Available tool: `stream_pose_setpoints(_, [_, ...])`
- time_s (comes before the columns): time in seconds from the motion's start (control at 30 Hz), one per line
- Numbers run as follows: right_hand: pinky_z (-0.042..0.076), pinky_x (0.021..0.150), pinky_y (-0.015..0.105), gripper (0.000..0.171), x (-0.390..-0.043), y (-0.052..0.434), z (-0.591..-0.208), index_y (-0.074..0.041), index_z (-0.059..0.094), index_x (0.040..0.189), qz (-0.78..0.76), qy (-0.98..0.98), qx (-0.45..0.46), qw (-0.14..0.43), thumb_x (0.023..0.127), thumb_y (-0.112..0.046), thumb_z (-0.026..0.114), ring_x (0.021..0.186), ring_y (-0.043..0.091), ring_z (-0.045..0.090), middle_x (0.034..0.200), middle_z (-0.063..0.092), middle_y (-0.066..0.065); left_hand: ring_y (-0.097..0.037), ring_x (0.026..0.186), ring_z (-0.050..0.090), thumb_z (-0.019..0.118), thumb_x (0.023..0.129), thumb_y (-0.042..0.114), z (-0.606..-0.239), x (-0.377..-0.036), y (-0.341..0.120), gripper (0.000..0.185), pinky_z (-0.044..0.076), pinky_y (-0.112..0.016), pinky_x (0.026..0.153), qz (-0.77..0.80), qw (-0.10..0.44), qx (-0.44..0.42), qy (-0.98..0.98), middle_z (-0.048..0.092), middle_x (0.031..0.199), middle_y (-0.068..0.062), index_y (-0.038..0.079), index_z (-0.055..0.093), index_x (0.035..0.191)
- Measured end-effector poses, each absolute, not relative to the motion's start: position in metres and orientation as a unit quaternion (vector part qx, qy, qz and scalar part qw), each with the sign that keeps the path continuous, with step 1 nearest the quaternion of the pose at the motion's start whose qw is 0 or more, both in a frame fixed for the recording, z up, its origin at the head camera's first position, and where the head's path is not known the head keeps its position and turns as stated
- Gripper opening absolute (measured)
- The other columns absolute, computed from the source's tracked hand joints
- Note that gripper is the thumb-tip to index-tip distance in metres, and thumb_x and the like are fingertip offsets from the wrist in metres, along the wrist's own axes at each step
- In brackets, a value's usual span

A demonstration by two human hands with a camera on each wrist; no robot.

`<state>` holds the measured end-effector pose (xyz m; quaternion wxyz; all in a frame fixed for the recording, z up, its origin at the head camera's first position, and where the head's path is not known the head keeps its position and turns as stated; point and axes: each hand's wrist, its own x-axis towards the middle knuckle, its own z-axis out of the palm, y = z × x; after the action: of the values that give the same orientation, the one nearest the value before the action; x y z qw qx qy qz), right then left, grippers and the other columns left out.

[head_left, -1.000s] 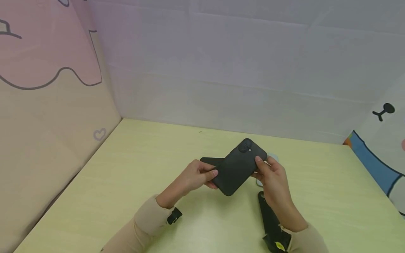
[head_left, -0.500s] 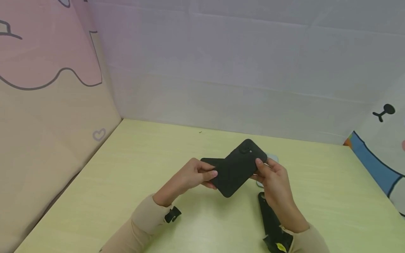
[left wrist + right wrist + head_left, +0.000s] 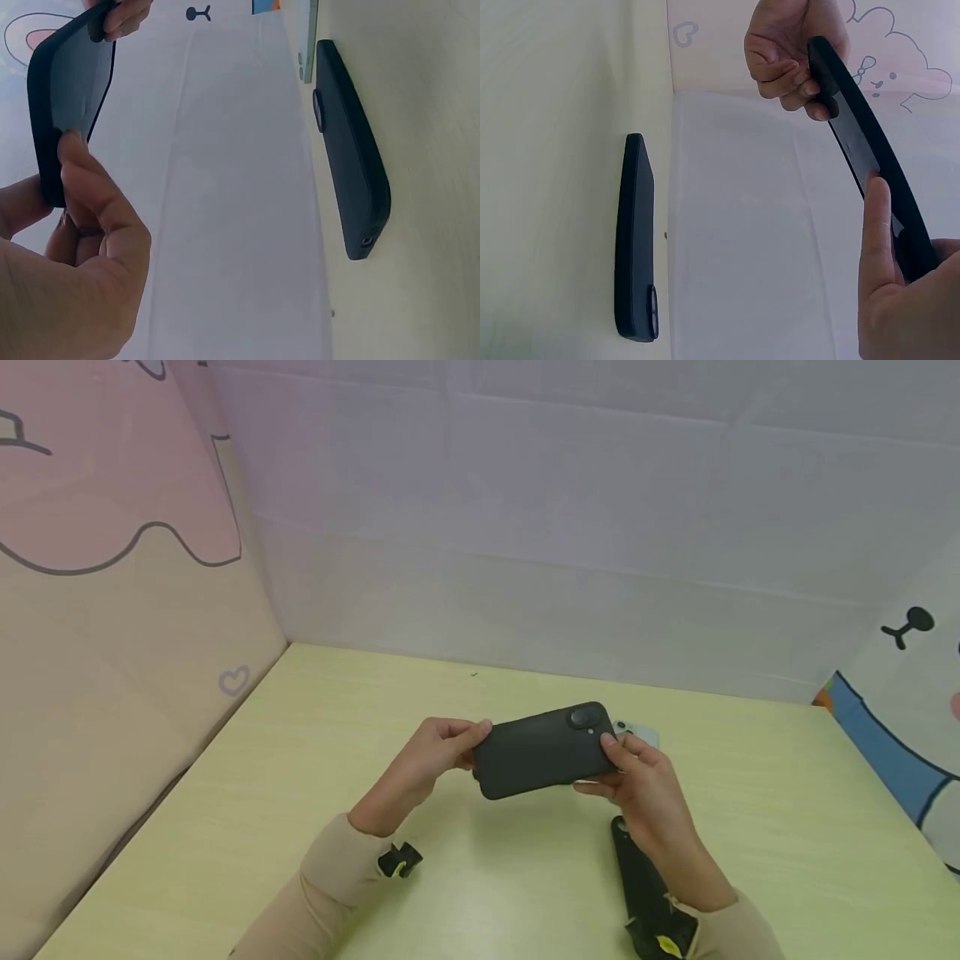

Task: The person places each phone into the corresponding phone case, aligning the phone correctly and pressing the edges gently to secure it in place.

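I hold a black cased phone level above the table, back and camera lens facing up. My left hand grips its left end, thumb on the edge. My right hand pinches the right end beside the lens. A second black phone lies flat on the table under the held one; the head view hides it. A pale phone lies on the table just behind my right hand.
Cardboard walls close the table in: a pink and beige panel at the left, a grey one at the back, a cartoon panel at the right. Black straps hang from my right wrist.
The held phone has swung from a diagonal tilt to level. My left hand has slid up to its left end, and the phone now covers the black one on the table.
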<state>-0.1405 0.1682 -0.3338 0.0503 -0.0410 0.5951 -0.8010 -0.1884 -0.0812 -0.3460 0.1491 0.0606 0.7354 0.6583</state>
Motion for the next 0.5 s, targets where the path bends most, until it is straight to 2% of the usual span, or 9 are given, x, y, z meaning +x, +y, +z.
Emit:
stream_pose_setpoints(0.1, [0.055, 0.07, 0.033, 0.013, -0.1391, 0.1679, -0.3313, -0.012, 0.062, 0.091, -0.78, 0.623, -0.033, 0.056, 0.093, -0.022, 0.054, 0.07, 0.014, 0.069, 0.08, 0.068, -0.003, -0.014, 0.064, 0.051, 0.058, 0.09, 0.029, -0.3473, -0.1891, -0.0796, 0.031, 0.044, -0.027, 0.07, 0.675, 0.124, 0.039, 0.726, 0.057, 0.067, 0.004, -0.001, 0.068, 0.091])
stream_pose_setpoints(0.23, [0.054, 0.073, 0.032, 0.014, -0.138, 0.1658, -0.3309, -0.011, 0.061, 0.095, -0.768, 0.639, -0.012, 0.047, 0.092, -0.023, 0.055, 0.072, 0.013, 0.069, 0.081, 0.069, -0.003, -0.015, 0.068, 0.053, 0.054, 0.092, 0.031, -0.3501, -0.189, -0.0761, 0.033, 0.044, -0.028, 0.073, 0.69, 0.121, 0.044, 0.712, 0.057, 0.071, 0.003, 0.0, 0.066, 0.093])
stream_pose_setpoints(0.37, [0.054, 0.075, 0.032, 0.017, -0.137, 0.1638, -0.3318, -0.01, 0.06, 0.098, -0.775, 0.63, 0.022, 0.037, 0.091, -0.025, 0.056, 0.073, 0.012, 0.068, 0.084, 0.068, -0.004, -0.014, 0.075, 0.058, 0.052, 0.093, 0.033, -0.353, -0.1887, -0.0747, 0.036, 0.047, -0.027, 0.073, 0.693, 0.153, 0.07, 0.701, 0.061, 0.086, 0.0, 0.001, 0.062, 0.106])
stream_pose_setpoints(0.5, [0.054, 0.077, 0.032, 0.021, -0.1361, 0.1631, -0.3315, -0.01, 0.059, 0.101, -0.783, 0.619, 0.043, 0.027, 0.09, -0.028, 0.057, 0.073, 0.012, 0.068, 0.088, 0.067, -0.006, -0.013, 0.082, 0.062, 0.058, 0.09, 0.022, -0.3526, -0.187, -0.0746, 0.038, 0.051, -0.028, 0.076, 0.682, 0.204, 0.114, 0.693, 0.059, 0.107, -0.011, 0.003, 0.053, 0.122])
